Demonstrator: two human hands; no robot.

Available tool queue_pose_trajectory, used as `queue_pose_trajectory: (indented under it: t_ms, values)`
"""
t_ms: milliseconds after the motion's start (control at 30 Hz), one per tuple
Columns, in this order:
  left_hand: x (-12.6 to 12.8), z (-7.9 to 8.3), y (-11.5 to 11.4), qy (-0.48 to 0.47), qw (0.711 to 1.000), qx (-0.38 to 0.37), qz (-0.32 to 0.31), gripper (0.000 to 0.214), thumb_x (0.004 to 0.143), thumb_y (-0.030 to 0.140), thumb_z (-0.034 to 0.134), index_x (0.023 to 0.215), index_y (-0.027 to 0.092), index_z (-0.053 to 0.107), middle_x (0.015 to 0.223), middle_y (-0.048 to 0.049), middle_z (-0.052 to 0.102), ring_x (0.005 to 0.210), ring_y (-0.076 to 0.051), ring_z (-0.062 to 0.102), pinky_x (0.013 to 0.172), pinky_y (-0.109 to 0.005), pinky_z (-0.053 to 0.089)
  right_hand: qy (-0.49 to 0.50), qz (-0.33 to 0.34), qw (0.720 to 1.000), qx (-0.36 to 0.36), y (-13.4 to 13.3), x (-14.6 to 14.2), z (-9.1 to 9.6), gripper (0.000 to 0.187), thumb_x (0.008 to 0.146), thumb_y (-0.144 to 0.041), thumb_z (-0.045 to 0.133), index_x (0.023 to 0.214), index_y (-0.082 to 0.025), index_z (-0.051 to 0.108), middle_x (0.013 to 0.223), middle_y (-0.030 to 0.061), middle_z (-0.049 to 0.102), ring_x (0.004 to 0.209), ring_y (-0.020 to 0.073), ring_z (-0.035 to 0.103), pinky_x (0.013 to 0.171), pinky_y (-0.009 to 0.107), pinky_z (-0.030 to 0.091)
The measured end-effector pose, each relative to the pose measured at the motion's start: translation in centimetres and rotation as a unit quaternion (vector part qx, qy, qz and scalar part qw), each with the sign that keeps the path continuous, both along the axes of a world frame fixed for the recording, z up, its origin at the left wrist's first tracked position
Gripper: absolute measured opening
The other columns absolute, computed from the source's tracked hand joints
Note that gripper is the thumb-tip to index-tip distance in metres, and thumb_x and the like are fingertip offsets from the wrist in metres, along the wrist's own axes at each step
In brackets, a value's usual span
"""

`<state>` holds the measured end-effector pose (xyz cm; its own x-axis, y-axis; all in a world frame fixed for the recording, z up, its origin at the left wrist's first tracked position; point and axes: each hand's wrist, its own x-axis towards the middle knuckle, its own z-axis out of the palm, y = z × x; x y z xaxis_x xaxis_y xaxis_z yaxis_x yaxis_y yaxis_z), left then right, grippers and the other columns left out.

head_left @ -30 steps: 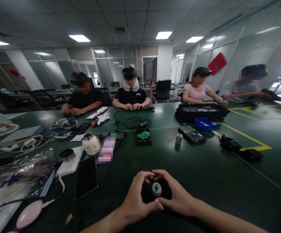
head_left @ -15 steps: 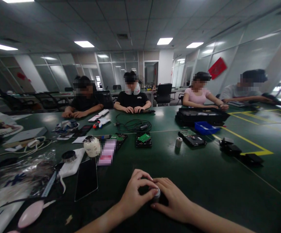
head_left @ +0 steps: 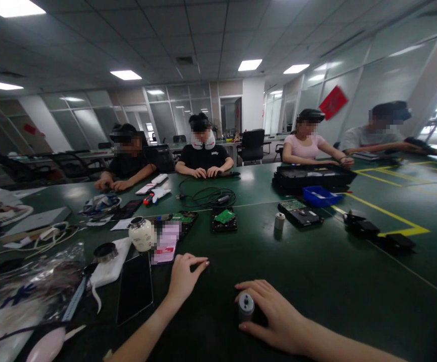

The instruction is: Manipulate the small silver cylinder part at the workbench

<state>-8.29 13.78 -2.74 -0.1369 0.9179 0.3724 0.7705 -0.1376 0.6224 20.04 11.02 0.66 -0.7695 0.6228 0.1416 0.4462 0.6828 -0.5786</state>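
Observation:
A small silver metal cylinder stands upright on the green table, dark marks showing on its top. My right hand curls around it, fingers behind and thumb at the front near its base. To the left and a bit farther off, my left hand is held above the table, away from the cylinder. Its thumb and index fingertips meet in a pinch; whatever may be between them is too small to make out. A similar metal cylinder stands farther back, beside a hard drive.
Left of my left hand lie a dark tablet, a pink phone, a cream jar and plastic bags. Ahead are another hard drive, a black cable and a blue tray. Several people sit across the table.
My left hand has moved off the cylinder's top, to the left and away, fingertips pinched. The cylinder's top is now uncovered. My right hand stays around it.

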Motion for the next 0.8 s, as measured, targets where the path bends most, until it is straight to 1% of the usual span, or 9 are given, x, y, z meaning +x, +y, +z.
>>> queue_pose_trajectory:
  t_ms: [100,167,267,333,400,467,533,633,800]
  values:
    - [0.1,-0.3,0.2,-0.014,1.0,0.003,-0.003,0.041,0.072,0.037,0.076,0.111,0.024,0.071,0.101,-0.0074,0.073,0.097,-0.031,0.061,0.087,-0.045,0.045,0.003,-0.003,1.0,0.004,0.1,0.0,-0.3,0.042,0.081,-0.041,0.067,0.116,-0.019,0.059,0.133,0.0099,0.055,0.12,0.0267,0.051,0.104,0.043,0.038]
    - [0.2,-0.1,0.3,-0.028,0.999,-0.001,-0.015,0.046,0.072,0.034,0.076,0.116,0.025,0.067,0.102,-0.0054,0.074,0.101,-0.03,0.062,0.091,-0.045,0.045,0.004,0.0,1.0,0.007,0.1,0.0,-0.4,0.043,0.081,-0.042,0.067,0.116,-0.019,0.059,0.132,0.0095,0.055,0.12,0.0262,0.051,0.104,0.042,0.038]
    - [0.8,1.0,0.3,-0.05,0.998,-0.008,-0.037,0.034,0.076,0.03,0.073,0.109,0.026,0.069,0.089,-0.0015,0.077,0.096,-0.027,0.067,0.091,-0.043,0.047,0.006,0.007,1.0,0.013,0.2,0.0,-0.5,0.041,0.082,-0.041,0.066,0.116,-0.019,0.059,0.132,0.0096,0.055,0.12,0.0261,0.05,0.104,0.042,0.037]
    - [2.0,2.2,-0.2,-0.066,0.997,-0.001,-0.046,0.021,0.079,0.03,0.07,0.099,0.024,0.071,0.091,-0.0019,0.077,0.093,-0.025,0.069,0.092,-0.041,0.047,0.009,0.009,1.0,0.017,0.2,0.0,-0.5,0.04,0.082,-0.04,0.066,0.115,-0.019,0.059,0.132,0.0098,0.055,0.12,0.0263,0.05,0.104,0.043,0.037]
    - [3.7,3.8,-1.2,-0.09,0.994,0.013,-0.068,0.01,0.081,0.031,0.069,0.085,0.022,0.073,0.1,-0.0036,0.075,0.092,-0.022,0.07,0.091,-0.035,0.049,0.014,0.01,1.0,0.022,0.3,0.0,-0.6,0.04,0.082,-0.04,0.066,0.115,-0.019,0.058,0.131,0.01,0.055,0.119,0.0263,0.05,0.104,0.042,0.036]
    - [5.7,5.2,-2.6,-0.157,0.977,0.018,-0.142,0.009,0.077,0.028,0.074,0.08,0.02,0.074,0.1,-0.0059,0.074,0.092,-0.022,0.069,0.088,-0.032,0.051,0.022,0.014,0.999,0.029,0.4,-0.1,-0.9,0.042,0.082,-0.041,0.066,0.116,-0.018,0.057,0.129,0.0102,0.056,0.117,0.0261,0.051,0.103,0.042,0.037]
    - [7.4,6.0,-3.9,-0.19,0.961,0.005,-0.202,0.005,0.075,0.024,0.077,0.077,0.02,0.075,0.098,-0.0056,0.073,0.093,-0.022,0.069,0.086,-0.03,0.052,0.028,0.018,0.999,0.039,0.4,-0.2,-1.2,0.044,0.082,-0.041,0.066,0.118,-0.017,0.056,0.127,0.0103,0.057,0.116,0.0258,0.051,0.102,0.041,0.037]
    - [8.9,5.9,-5.1,-0.196,0.952,-0.017,-0.233,0.004,0.073,0.018,0.078,0.075,0.021,0.075,0.097,-0.0044,0.073,0.088,-0.02,0.069,0.083,-0.029,0.054,0.037,0.022,0.998,0.052,0.5,-0.2,-1.6,0.044,0.082,-0.039,0.065,0.119,-0.018,0.055,0.124,0.01,0.058,0.114,0.0258,0.051,0.1,0.041,0.038]
    - [9.1,5.3,-5.5,-0.18,0.954,-0.035,-0.238,0.004,0.073,0.018,0.077,0.074,0.021,0.075,0.091,-0.0035,0.072,0.087,-0.021,0.069,0.081,-0.029,0.055,0.041,0.024,0.997,0.057,0.5,-0.3,-1.7,0.036,0.083,-0.039,0.064,0.111,-0.018,0.058,0.119,0.0099,0.06,0.111,0.0255,0.052,0.098,0.041,0.039]
